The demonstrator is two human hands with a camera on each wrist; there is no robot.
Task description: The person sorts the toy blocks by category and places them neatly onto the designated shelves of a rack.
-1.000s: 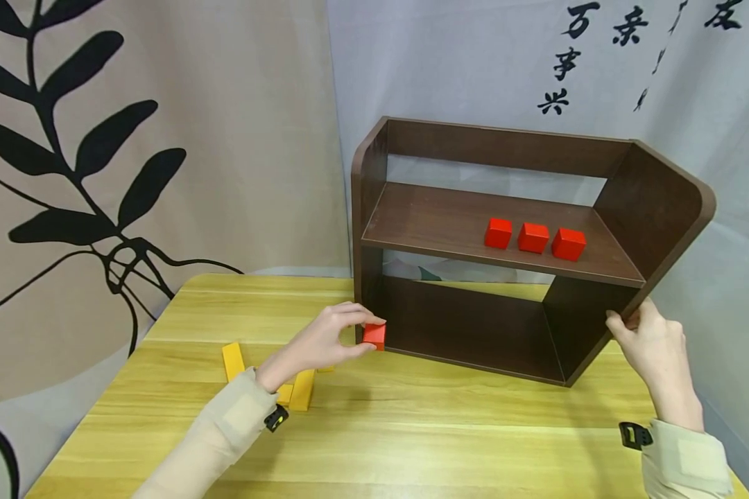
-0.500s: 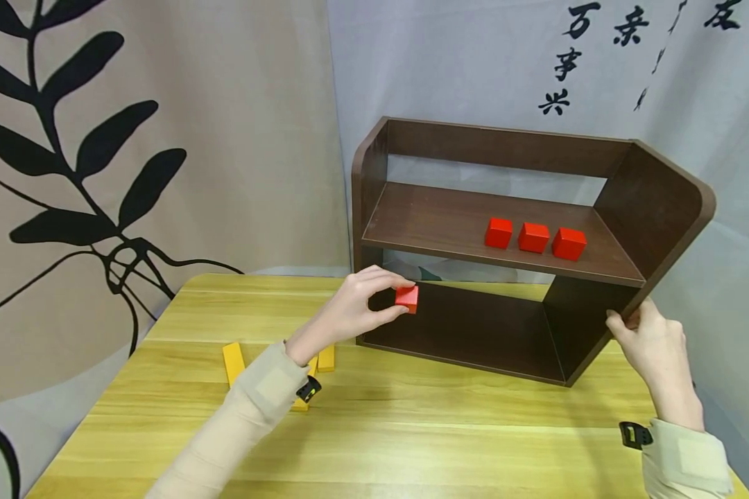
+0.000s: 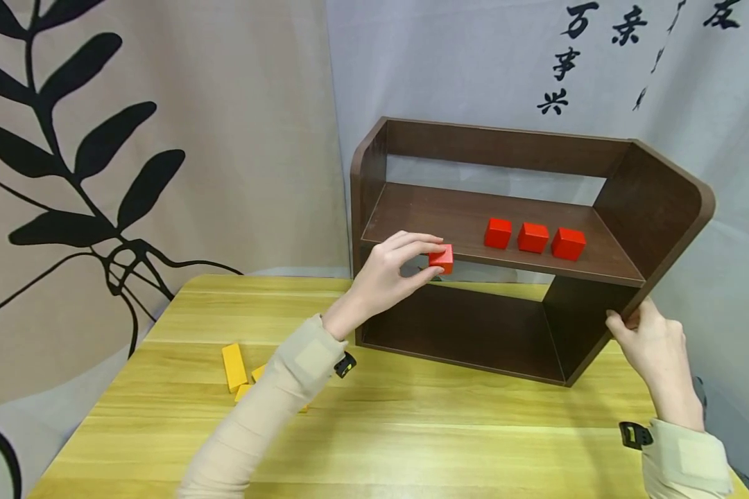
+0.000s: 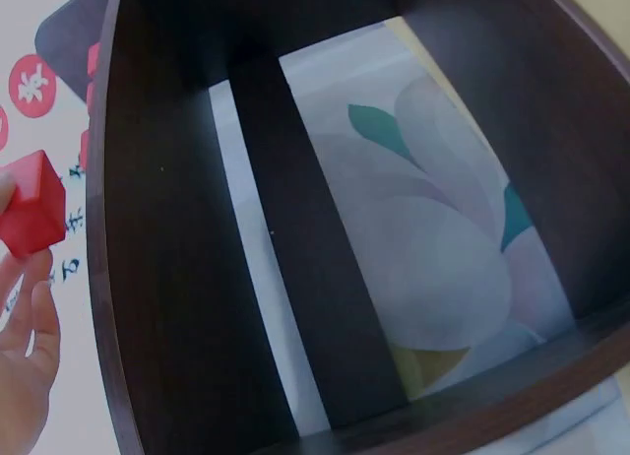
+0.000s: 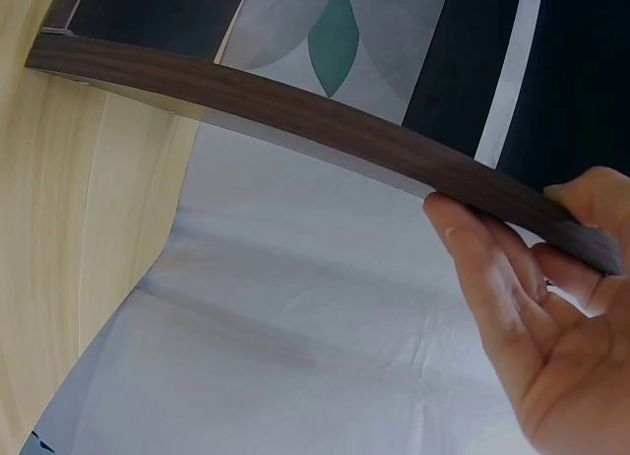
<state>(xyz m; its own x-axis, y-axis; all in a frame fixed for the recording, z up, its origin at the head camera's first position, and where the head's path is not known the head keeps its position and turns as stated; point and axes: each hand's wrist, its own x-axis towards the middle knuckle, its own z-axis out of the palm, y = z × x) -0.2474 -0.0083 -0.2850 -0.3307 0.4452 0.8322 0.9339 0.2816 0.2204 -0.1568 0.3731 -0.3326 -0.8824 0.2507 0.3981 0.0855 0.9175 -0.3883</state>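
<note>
A dark brown wooden shelf unit [image 3: 512, 249] with rounded upper corners stood at the back right of the pale yellow wooden table [image 3: 412, 430], its open front facing the person. Its upper shelf board carried three small red wooden cubes [image 3: 532, 237] in a row toward the right end, close together but apart from one another; the lower compartment showed only its dark floor and, through the open back, a printed cloth with a pale flower and green leaves [image 4: 433, 268]. The left hand [image 3: 390, 277] pinched a fourth small red wooden cube [image 3: 442, 258] between thumb and fingertips, holding it in the air right at the front edge of the upper shelf board, left of the row of three and not resting on the board. In the left wrist view that cube [image 4: 31, 216] sat at the fingertips beside the unit's edge. The right hand [image 3: 652, 350] gripped the lower front edge of the shelf unit's right side panel, thumb on one face and fingers curled behind it, near the table's right edge. Several yellow wooden rectangular blocks [image 3: 234, 367] lay flat toward the table's left edge, partly hidden behind the beige left sleeve [image 3: 268, 416]. A beige curtain with black leaf print [image 3: 100, 173] and a grey cloth with black characters [image 3: 568, 62] hung behind.
</note>
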